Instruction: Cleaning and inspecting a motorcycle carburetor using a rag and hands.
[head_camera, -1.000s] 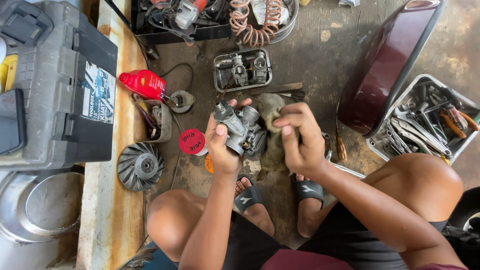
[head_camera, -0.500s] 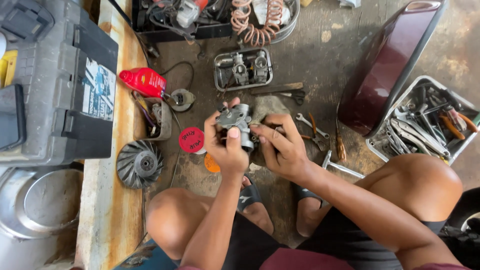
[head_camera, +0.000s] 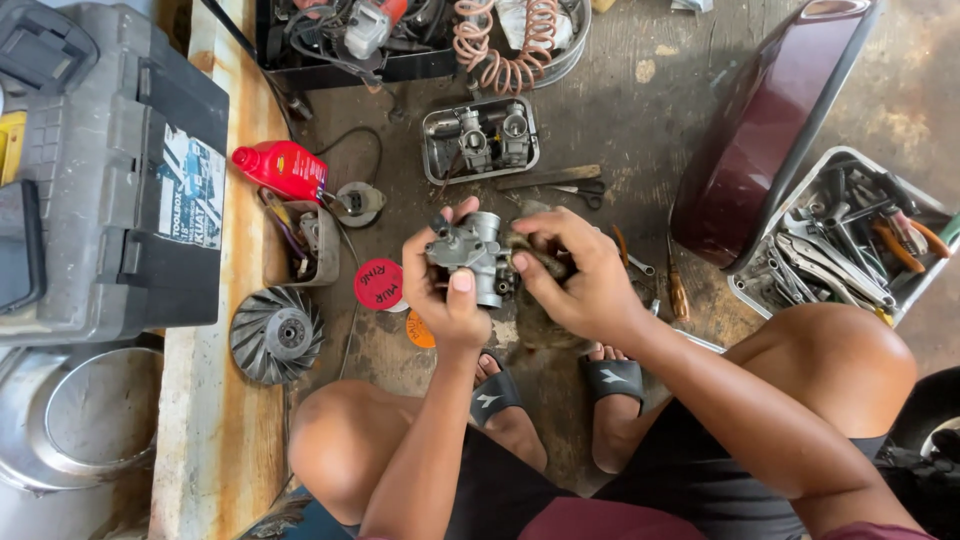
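I squat on a stained concrete floor (head_camera: 640, 110). On it lie a small tray (head_camera: 480, 140) of carburetor parts, a red bottle (head_camera: 280, 168), a red lid (head_camera: 379, 284), a finned fan wheel (head_camera: 276, 335), a maroon tank (head_camera: 770, 125), a tool tray (head_camera: 840, 235) and a wooden plank (head_camera: 215, 420) under the grey toolbox (head_camera: 110, 180).

Bare floor (head_camera: 640, 130) open ahead-right of both hands, hemmed by metal tray (head_camera: 480, 140) in front, red lid (head_camera: 378, 284) and fan wheel (head_camera: 276, 335) left, maroon tank (head_camera: 770, 120) and tool tray (head_camera: 850, 240) right.
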